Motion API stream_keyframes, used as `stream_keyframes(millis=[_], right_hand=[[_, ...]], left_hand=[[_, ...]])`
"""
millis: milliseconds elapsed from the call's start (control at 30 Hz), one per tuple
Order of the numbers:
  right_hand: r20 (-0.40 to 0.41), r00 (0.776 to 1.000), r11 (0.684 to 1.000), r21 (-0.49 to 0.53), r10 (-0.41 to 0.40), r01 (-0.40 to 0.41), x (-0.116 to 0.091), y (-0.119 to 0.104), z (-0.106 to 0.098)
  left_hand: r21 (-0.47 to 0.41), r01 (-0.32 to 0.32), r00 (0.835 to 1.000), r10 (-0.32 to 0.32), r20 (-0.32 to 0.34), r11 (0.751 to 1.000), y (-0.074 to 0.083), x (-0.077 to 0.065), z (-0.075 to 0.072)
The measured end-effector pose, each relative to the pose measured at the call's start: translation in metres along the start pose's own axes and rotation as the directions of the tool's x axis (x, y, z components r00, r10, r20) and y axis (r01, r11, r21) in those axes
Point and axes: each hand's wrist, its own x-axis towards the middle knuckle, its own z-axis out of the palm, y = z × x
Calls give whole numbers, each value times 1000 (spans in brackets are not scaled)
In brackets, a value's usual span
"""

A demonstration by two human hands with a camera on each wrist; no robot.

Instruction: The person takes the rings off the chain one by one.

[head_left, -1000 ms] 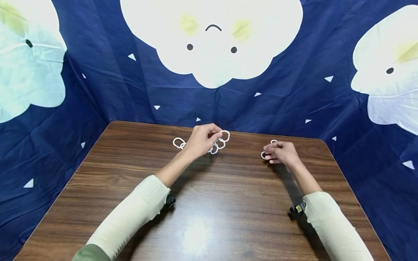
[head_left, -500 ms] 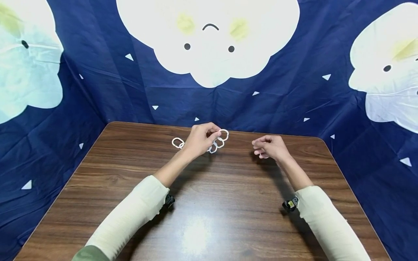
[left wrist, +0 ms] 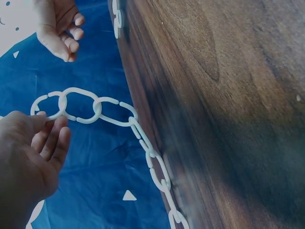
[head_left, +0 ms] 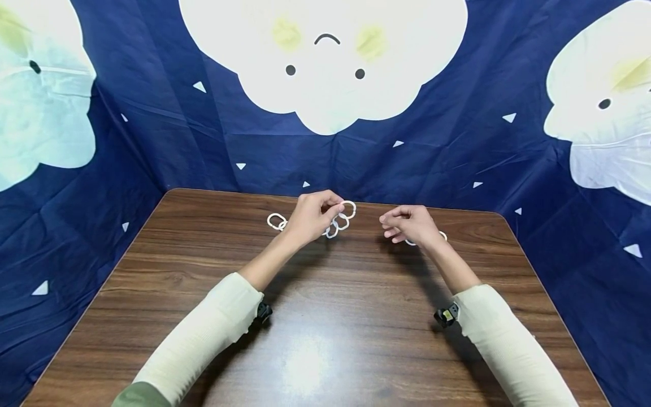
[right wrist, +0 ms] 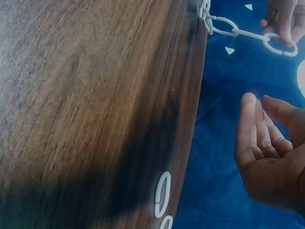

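Note:
My left hand (head_left: pixel 316 213) pinches the end link of a white plastic chain (left wrist: pixel 78 89) between thumb and fingertips, close over the far part of the table. The held end is raised, while the rest of the chain runs down and lies along the tabletop in the left wrist view. To its right, my right hand (head_left: pixel 408 223) hovers with loosely bent fingers and a gap between thumb and fingertips; nothing lies between them in the right wrist view. White loose links (right wrist: pixel 162 194) rest on the wood below and behind the right hand, partly hidden by it in the head view.
A brown wood-grain table (head_left: pixel 346 316) spreads before me, its far edge close behind both hands. Dark blue cloth (head_left: pixel 447 164) with white cloud shapes hangs behind and at both sides. The chain's far left end (head_left: pixel 275 214) lies beyond my left wrist.
My right hand has moved left from the loose links toward the left hand, leaving links on the table behind it. The left hand and the chain have stayed nearly still.

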Motion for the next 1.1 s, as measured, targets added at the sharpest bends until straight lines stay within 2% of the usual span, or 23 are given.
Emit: stream_keyframes(millis=[267,567,833,1100], right_hand=[[24,998,998,11,-57,56,2,-8,6],[31,991,989,-68,-129,131,9,-19,14],[59,979,979,-44,-195,198,12,-30,25],[69,972,973,-39,-226,229,14,-37,37]], left_hand=[[6,15,1000,-15,-7,1000,-1,-1,1],[-1,16,1000,-16,7,1000,-1,1,4],[-1,12,1000,-12,16,1000,1,3,5],[-10,10,1000,-10,16,1000,1,4,6]])
